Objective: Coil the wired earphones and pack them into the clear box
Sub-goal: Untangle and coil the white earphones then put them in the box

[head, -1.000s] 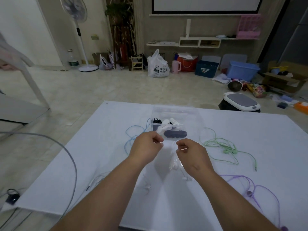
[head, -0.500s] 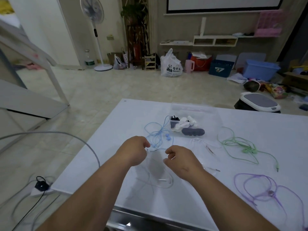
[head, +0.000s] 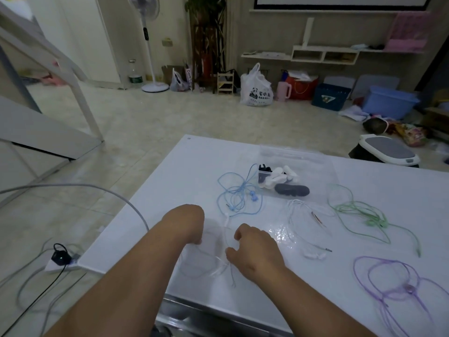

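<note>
A thin white earphone cable point(head: 226, 229) lies looped on the white table point(head: 194, 166) between my hands. My left hand point(head: 187, 224) is bent down at the wrist with its fingers curled on the cable loop near the table's left front. My right hand point(head: 252, 251) has curled fingers pinching the same cable just to the right. The clear box point(head: 315, 166) stands farther back, holding black, white and dark grey pieces. Blue earphones point(head: 239, 195) lie left of the box.
A second white earphone set point(head: 306, 224) lies right of my right hand. Green earphones point(head: 359, 212) and purple earphones point(head: 398, 283) are spread on the right. A crinkled clear wrapper point(head: 279, 233) lies by my right hand. Grey cables and a power strip point(head: 60, 260) lie on the floor at left.
Both hands came down and toward me, away from the clear box, drawing the white cable lower onto the table. The view swung left.
</note>
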The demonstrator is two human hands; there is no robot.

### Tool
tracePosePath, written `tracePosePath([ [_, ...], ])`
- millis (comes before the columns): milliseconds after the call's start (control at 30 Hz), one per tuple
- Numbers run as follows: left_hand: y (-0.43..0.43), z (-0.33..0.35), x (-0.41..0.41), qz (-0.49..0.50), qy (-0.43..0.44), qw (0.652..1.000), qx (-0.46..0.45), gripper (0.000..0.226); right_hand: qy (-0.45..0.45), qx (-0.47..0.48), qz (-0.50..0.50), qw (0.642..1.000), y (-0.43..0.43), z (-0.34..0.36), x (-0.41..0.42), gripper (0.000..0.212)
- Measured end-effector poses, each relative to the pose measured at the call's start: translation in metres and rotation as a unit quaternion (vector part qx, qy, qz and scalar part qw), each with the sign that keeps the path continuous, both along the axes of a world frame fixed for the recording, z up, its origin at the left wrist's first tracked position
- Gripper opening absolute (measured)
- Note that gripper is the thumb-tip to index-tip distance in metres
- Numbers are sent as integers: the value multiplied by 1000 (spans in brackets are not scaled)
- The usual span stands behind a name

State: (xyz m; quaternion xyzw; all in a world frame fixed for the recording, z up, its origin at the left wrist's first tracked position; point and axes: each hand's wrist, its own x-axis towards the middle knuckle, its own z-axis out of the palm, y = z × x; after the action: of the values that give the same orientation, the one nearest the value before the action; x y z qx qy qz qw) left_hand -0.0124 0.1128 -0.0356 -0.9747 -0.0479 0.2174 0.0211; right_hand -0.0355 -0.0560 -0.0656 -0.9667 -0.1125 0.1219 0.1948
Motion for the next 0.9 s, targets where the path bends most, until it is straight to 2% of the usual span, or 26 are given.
tracePosePath([
  [67,-2,-2,1,-17,0,1000,4,8,9,20,-17,1000,0,2,1,55],
  [167,-3,0,-1,-33,10,999,-15,28,16,12,-25,999,0,2,4,52],
  [233,-1,5,-2,-37,11,998,-45,24,24,20,-26,999,1,1,4,50],
  [333,3,18,-1,-6,-4,985,-173,7,25,21,-26,999,4,0,3,48],
  [400,3,26,0,19,-35,958,-283,6,24,21,-20,999,4,-3,5,28],
  [467,1,33,1,35,-75,930,-357,6,19,30,-13,999,3,-2,7,7],
  [533,-3,41,3,45,-108,911,-396,7,32,48,-7,998,-2,-1,11,7],
  [633,-5,48,7,58,-145,902,-402,16,63,141,-24,988,-12,10,18,7],
  [733,-5,48,10,77,-151,900,-401,30,161,327,-105,925,-22,26,22,2],
  [767,-5,47,10,83,-149,899,-404,35,183,355,-119,909,-25,30,23,3],
  [833,-4,46,10,87,-138,897,-410,40,186,350,-106,912,-31,36,24,8],
  [900,-5,48,10,85,-124,891,-429,36,174,350,-82,917,-37,40,26,19],
])
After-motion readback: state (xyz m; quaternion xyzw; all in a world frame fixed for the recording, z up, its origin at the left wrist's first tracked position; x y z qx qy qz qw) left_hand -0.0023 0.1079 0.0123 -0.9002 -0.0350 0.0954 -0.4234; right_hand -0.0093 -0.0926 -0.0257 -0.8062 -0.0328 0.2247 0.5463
